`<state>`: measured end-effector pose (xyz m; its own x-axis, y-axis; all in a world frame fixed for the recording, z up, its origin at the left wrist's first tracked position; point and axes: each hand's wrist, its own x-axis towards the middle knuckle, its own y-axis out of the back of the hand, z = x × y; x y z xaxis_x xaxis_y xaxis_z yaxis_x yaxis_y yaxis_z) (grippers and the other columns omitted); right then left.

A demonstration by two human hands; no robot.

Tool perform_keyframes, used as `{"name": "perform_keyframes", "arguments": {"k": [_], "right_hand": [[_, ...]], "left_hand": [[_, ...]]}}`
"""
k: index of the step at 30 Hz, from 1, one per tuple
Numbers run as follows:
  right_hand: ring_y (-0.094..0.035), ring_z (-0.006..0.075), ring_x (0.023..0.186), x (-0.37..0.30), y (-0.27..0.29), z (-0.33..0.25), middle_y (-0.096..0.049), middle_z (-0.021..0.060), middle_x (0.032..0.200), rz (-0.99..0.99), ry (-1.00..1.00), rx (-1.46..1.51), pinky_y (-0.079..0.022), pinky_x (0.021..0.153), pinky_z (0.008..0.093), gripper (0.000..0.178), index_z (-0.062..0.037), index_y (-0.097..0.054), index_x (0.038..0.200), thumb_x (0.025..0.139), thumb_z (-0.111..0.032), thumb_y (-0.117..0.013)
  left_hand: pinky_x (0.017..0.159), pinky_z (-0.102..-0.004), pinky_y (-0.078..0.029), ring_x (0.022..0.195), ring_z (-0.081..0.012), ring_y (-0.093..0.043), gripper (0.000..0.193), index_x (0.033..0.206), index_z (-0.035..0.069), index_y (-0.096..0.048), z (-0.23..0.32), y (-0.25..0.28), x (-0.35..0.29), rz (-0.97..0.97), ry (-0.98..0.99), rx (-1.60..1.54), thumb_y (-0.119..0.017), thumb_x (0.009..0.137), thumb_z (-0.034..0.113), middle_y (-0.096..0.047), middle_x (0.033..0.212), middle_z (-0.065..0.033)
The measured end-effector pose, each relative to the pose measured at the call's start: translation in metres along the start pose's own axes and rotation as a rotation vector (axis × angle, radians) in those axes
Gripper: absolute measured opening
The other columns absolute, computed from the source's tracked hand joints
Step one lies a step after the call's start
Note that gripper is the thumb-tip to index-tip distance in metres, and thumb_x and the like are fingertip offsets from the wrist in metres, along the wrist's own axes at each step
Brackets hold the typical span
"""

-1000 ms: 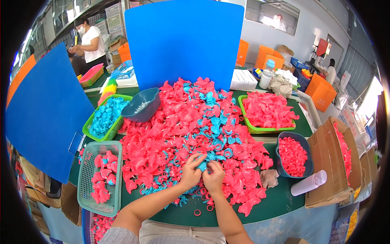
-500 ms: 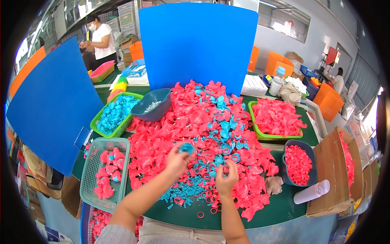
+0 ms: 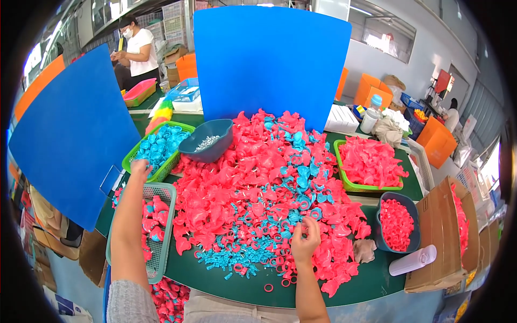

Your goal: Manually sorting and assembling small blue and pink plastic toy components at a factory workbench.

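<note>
My left hand [image 3: 141, 168] is at the near-left rim of a green basket [image 3: 186, 127] full of blue cup-shaped plastic pieces [image 3: 161, 144]. Its fingers look curled, and whatever may be in them is hidden. Over the right part of a big heap of pink plastic pieces [image 3: 247, 145], my right hand [image 3: 306, 239] is closed, thumb and fingers bent together. Anything in that pinch is too small to name. Blue pieces [image 3: 304, 172], pink rings and small blue clips [image 3: 242, 248] lie mixed around it.
A dark bowl [image 3: 219, 153] with small white bits stands behind the heap. A mesh basket [image 3: 167, 226] sits left, a green basket of pink pieces [image 3: 371, 161] and a tub of rings [image 3: 396, 220] right. A bottle [image 3: 412, 260], a carton [image 3: 436, 237] and blue boards [image 3: 269, 59] surround the table.
My left hand, which held a blue cup-shaped piece over the heap, has swung left to the green basket. The right hand stays over the heap with little change. The view has shifted slightly.
</note>
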<state>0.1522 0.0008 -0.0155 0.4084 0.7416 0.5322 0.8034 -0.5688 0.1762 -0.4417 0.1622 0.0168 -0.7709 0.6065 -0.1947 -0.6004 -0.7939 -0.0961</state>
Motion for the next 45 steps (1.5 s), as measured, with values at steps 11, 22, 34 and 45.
{"name": "perform_keyframes", "arguments": {"k": [11,22,34,45], "right_hand": [[-0.062,0.0198,0.081,0.006,0.005,0.004,-0.062,0.0146,0.104,0.021,0.061,-0.060,-0.051,0.063,0.0278,0.019,0.0035,-0.062,0.099,0.080,0.003,-0.063],[-0.062,0.0176,0.075,0.009,0.011,0.020,-0.062,0.0130,0.103,0.088,0.182,-0.118,-0.050,0.058,0.0257,0.015,0.0018,-0.064,0.096,0.081,0.000,-0.063],[-0.063,0.0201,0.079,0.012,0.013,0.019,-0.062,0.0139,0.099,0.098,0.204,-0.113,-0.052,0.057,0.0261,0.014,0.0028,-0.063,0.095,0.081,0.001,-0.063],[-0.062,0.0321,0.089,0.009,0.019,0.012,-0.063,0.0183,0.098,0.062,0.104,-0.078,-0.052,0.074,0.0369,0.013,0.0052,-0.063,0.093,0.080,0.002,-0.063]], "left_hand": [[0.053,-0.0287,-0.051,0.066,-0.0176,-0.065,0.059,0.136,0.005,-0.037,0.009,-0.053,-0.107,-0.190,-0.464,0.381,-0.051,0.079,-0.006,-0.044,0.134,-0.0193],[0.078,-0.0298,-0.053,0.100,-0.0209,-0.061,0.047,0.131,0.009,-0.046,0.041,-0.076,-0.330,-1.125,-0.726,0.858,-0.060,0.087,0.004,-0.033,0.140,-0.0172],[0.078,-0.0331,-0.055,0.104,-0.0274,-0.060,0.054,0.133,0.009,-0.045,0.036,0.003,-0.354,-1.112,-0.567,0.979,-0.066,0.084,0.012,-0.031,0.141,-0.0230],[0.079,-0.0336,-0.055,0.104,-0.0249,-0.059,0.048,0.129,0.008,-0.049,0.034,-0.011,-0.360,-1.092,-0.638,0.930,-0.066,0.085,0.013,-0.034,0.141,-0.0176]]}}
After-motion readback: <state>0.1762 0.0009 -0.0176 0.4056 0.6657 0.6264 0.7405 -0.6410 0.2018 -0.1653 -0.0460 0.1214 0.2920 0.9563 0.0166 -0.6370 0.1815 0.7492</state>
